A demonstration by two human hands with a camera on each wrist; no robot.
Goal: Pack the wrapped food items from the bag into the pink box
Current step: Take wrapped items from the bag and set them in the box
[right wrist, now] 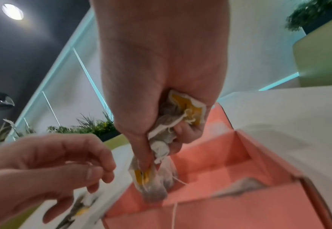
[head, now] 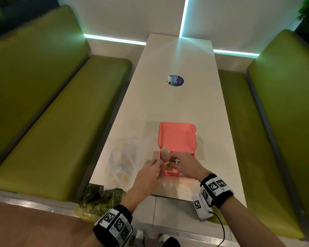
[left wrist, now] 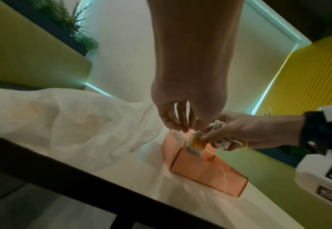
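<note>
My right hand (right wrist: 157, 86) clutches a bunch of tea bags (right wrist: 169, 136), lowest one dipping into the pink box (head: 177, 138), centre frame on the bench (head: 177, 104). Left hand (head: 148, 173) pinches a thin string, fingers curled. Clear plastic bag (head: 125, 157) lies left.

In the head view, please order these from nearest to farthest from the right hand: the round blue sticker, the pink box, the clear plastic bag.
1. pink box: directly under the right hand, which holds wrapped items over its near end.
2. clear plastic bag: on the table to the left, beyond the left hand.
3. round blue sticker: far up the table, past the box.
</note>
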